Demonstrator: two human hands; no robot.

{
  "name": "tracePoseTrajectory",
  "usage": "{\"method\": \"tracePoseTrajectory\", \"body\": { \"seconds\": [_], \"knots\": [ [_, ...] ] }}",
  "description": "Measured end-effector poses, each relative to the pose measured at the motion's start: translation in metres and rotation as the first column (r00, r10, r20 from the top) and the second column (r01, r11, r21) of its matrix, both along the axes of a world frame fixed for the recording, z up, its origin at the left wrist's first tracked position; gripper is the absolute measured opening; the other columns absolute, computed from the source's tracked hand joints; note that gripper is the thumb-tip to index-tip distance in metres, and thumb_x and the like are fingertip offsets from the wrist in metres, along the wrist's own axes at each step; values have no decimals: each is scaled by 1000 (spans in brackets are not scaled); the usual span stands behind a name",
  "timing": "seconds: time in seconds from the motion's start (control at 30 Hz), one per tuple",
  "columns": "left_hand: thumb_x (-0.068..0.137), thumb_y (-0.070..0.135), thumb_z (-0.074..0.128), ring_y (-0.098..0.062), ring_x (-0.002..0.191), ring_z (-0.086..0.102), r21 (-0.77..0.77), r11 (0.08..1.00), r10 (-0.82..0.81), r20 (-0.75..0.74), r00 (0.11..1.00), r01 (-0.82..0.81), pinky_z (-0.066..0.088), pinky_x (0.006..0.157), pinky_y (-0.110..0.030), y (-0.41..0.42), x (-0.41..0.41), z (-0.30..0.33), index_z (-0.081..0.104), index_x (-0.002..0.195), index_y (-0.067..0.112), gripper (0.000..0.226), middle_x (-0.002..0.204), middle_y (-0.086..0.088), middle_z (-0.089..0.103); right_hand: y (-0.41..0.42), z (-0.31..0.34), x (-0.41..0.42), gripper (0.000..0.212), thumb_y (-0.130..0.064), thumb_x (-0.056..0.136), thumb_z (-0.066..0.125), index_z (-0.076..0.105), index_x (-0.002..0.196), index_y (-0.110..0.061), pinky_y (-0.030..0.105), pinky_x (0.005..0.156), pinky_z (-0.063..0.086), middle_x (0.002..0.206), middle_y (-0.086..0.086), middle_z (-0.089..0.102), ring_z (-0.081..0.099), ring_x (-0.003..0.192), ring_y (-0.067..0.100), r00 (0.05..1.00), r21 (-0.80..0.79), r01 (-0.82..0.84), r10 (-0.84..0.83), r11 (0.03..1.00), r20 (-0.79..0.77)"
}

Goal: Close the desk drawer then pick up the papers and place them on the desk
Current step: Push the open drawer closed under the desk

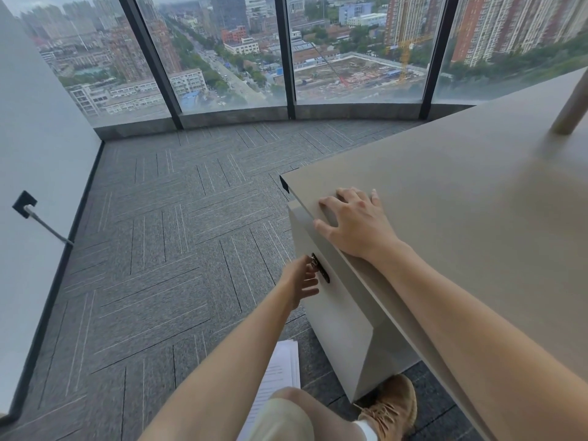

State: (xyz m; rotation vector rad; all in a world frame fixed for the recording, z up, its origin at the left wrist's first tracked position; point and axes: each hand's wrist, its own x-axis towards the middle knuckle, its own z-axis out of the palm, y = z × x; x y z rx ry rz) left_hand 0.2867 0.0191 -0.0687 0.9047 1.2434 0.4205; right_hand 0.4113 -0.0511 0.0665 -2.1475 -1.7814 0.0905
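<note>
My right hand [356, 222] rests flat on the tabletop [461, 192]; left hand [300, 281] loosely open at the drawer lock [319, 268]. Papers [280, 374] on the carpet look light and floppy: lift by an edge.

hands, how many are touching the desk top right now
1. The right hand rests flat on the desk top near its corner; the left hand is lower, at the drawer lock.

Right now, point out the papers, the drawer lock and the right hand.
papers [283, 367]: head view, on the top white sheet, on the carpet.
drawer lock [322, 271]: head view, middle of the dark lock plate.
right hand [356, 222]: head view, back of the hand, flat on the desk edge.
</note>
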Motion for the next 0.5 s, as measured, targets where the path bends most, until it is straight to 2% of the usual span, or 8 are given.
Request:
{"method": "tracePoseTrajectory", "body": {
  "seconds": [0.17, 0.33, 0.43, 0.5],
  "knots": [
    [87, 21, 48, -25, 86, 53, -61, 998, 14, -1, 1000, -14, 53, 89, -40, 4, 3, 8, 53, 69, 12, 20, 79, -6, 56, 0, 0, 2, 56, -56, 88, 45, 52, 136, -28, 60, 120, 8, 151, 13, 41, 25, 147, 31, 1000, 0, -1, 1, 1000, 0],
    [85, 18, 45, -30, 89, 59, -209, 975, 75, -10, 997, -76, 50, 88, -39, 8, 9, 8, 48, 62, 12, 24, 91, -15, 61, 0, -1, 2, 55, -57, 88, 45, 53, 135, -28, 59, 120, 7, 151, 13, 41, 24, 147, 32, 1000, -1, -7, 7, 1000, -5],
    [84, 20, 42, -32, 98, 56, -190, 980, 49, -74, 996, -62, 49, 89, -40, 10, 13, 7, 43, 58, 14, 27, 97, -14, 60, 0, -2, 3, 55, -57, 88, 44, 53, 135, -28, 60, 120, 7, 151, 13, 41, 24, 147, 32, 1000, 0, -6, 6, 1000, -5],
    [84, 21, 40, -31, 95, 52, -134, 991, -7, -138, 990, -12, 47, 89, -39, 12, 15, 7, 41, 59, 14, 25, 95, -11, 58, 0, -2, 3, 55, -57, 88, 44, 53, 135, -28, 60, 120, 7, 150, 13, 41, 24, 147, 33, 1000, -4, -7, 7, 1000, -5]
  ]
}}
